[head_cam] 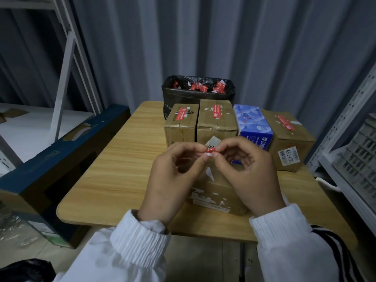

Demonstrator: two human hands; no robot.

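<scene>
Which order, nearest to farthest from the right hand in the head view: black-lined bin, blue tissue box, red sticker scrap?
1. Red sticker scrap: pinched by the right hand.
2. Blue tissue box: just beyond it, among the cardboard boxes.
3. Black-lined bin: farthest back, behind them.

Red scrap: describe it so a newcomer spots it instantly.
Above the wooden table, the left hand and right hand meet over the nearest cardboard box. They pinch the red scrap: tiny and loose, unlike the red labels stuck on boxes behind.
</scene>
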